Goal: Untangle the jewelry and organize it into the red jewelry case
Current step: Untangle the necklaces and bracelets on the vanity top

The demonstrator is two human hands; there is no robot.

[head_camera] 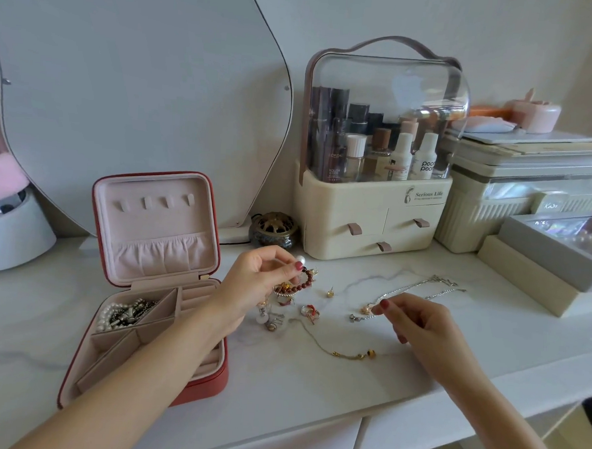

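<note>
The red jewelry case (211, 383) lies open at the left, lid upright, pink lining; a pearl and metal chain bundle (123, 313) fills its back-left compartment. My left hand (257, 277) reaches over the case and pinches a tangled clump of jewelry (293, 287) with a dark red bead bracelet and a white pearl, lifted slightly off the table. My right hand (416, 316) pinches a silver chain necklace (411, 290) that trails toward the back right. On the white table lie a thin gold chain (336, 350), a gold stud earring (330, 292) and small red and gold pieces (309, 311).
A cream cosmetics organizer (373, 221) with a clear dome stands behind the jewelry. A brass incense pot (273, 230) sits by a curved mirror (140, 96). Grey and cream boxes (542, 268) crowd the right. The table's front edge (311, 427) runs near my arms.
</note>
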